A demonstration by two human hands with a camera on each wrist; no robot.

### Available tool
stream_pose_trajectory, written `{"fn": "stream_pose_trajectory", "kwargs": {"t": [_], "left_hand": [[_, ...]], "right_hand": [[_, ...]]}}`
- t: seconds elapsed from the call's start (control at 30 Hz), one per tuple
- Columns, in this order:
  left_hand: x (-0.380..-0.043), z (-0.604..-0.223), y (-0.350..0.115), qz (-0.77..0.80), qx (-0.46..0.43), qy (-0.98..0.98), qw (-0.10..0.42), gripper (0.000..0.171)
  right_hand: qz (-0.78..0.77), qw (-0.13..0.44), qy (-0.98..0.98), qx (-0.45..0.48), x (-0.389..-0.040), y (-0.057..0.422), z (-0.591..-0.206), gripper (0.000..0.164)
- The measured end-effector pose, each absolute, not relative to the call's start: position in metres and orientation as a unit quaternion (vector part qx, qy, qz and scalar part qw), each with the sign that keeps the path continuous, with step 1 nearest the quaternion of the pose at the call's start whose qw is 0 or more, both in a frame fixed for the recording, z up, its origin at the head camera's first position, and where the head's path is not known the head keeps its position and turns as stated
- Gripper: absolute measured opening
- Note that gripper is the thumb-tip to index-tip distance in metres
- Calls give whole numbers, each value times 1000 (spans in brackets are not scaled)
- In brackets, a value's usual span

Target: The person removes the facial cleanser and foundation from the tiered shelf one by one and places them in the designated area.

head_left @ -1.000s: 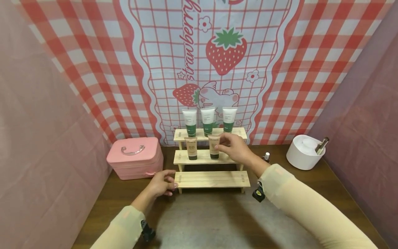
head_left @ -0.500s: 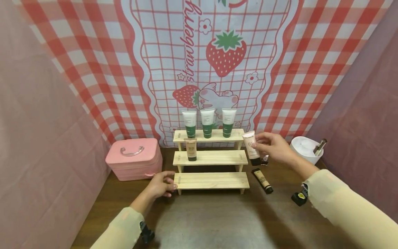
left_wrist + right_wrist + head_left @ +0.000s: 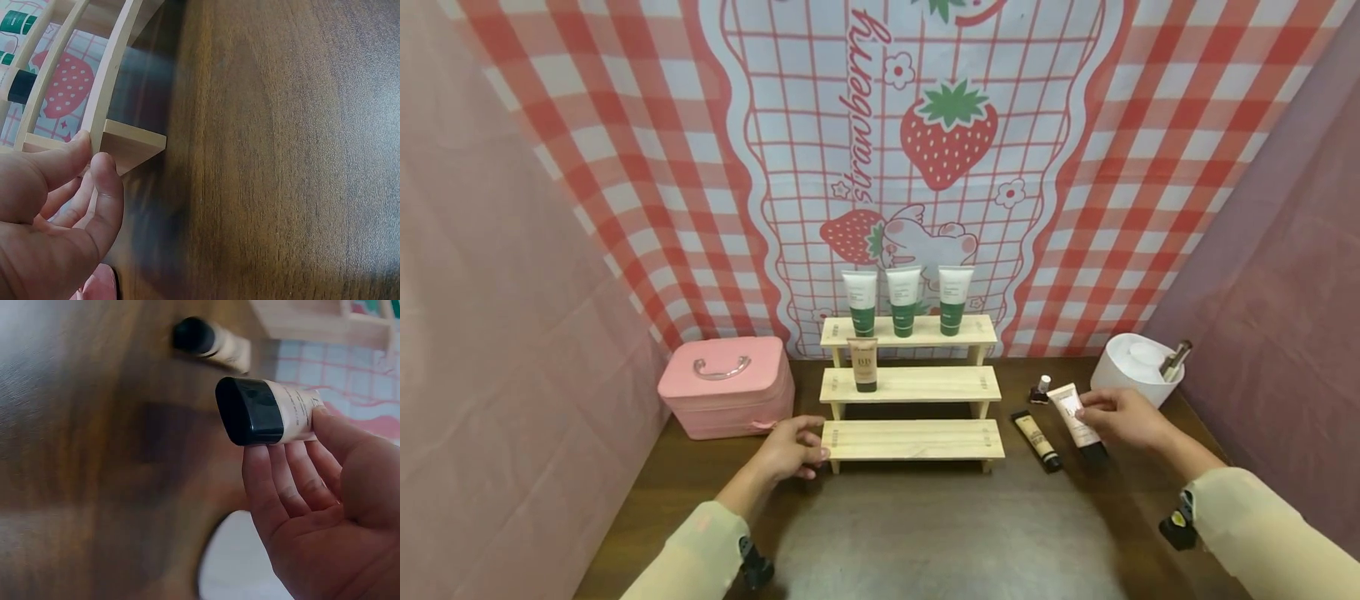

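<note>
Left hand (image 3: pixel 788 450): pinches left end of rack (image 3: pixel 917 440).
Right hand (image 3: pixel 1126 418): pinches tilted tube (image 3: pixel 1083 432), right of rack.
Tube: could drop if thumb pressure slackens.

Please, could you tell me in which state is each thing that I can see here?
Held tube: tilted, capped, pinched by the right hand
Lying tube: on its side, capped
Beige tube: upright on the middle step
Three green-white tubes: upright on the top step
Wooden stand: upright, left hand gripping its lowest step
Small bottle: upright, capped
Pink case: shut
White container: upright, holding brush-like tools
</note>
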State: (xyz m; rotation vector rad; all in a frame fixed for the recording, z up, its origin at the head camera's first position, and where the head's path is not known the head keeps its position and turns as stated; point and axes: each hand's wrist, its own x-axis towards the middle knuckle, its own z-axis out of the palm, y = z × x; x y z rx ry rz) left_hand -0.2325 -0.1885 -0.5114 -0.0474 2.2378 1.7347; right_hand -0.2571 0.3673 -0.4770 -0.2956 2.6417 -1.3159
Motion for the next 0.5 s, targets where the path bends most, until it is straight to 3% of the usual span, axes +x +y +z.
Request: {"fn": "stream_pose_trajectory", "kwargs": {"t": [0.17,0.5], "left_hand": [[-232,-513,-189,608,-19,779,154,65],[-232,-512,-190,606,-12,782,149,63]], "right_hand": [[-463,119,874,-81,-255,373,-496,42],[-437,127,889,-44,-253,369,-510,40]]}}
